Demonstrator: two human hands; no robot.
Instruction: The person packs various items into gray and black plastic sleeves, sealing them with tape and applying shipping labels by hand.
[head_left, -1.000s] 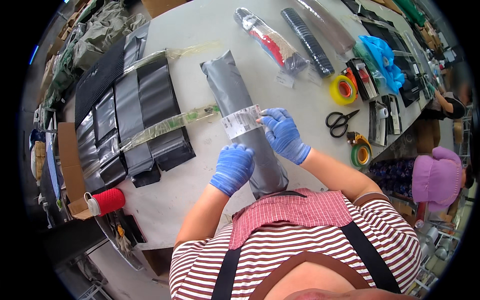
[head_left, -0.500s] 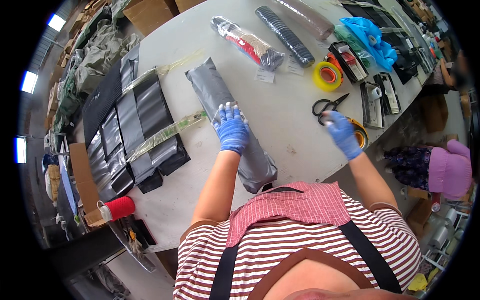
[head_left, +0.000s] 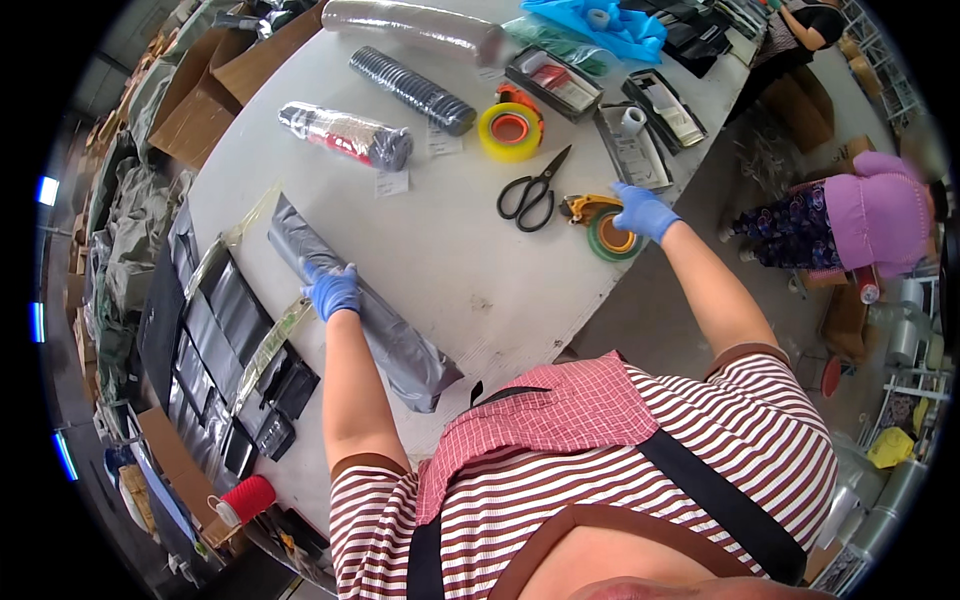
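Note:
My left hand (head_left: 333,292), in a blue glove with pale fingertips, grips the left edge of a long grey plastic-wrapped parcel (head_left: 385,325) lying slantwise on the table. At the table's right edge my right hand (head_left: 643,212), gloved alike, is closed over the yellow tape dispenser (head_left: 592,207), which carries a roll of green-edged tape (head_left: 612,238). Its palm side is hidden. Black-handled scissors (head_left: 528,195) lie just left of the dispenser. Beyond them is a yellow tape roll (head_left: 509,132) on an orange dispenser.
Black and grey plastic bags (head_left: 215,350) lie taped at left, near a red thread spool (head_left: 246,498). Wrapped rolls, including a dark ribbed one (head_left: 413,90), lie at the back of the table (head_left: 470,270). Small open boxes (head_left: 555,82) stand back right. A person in pink (head_left: 880,215) is beyond.
My right hand has reached the tape dispenser and closed on it. My left hand has shifted from lying flat on the parcel to its left edge. The whole view has turned rightward.

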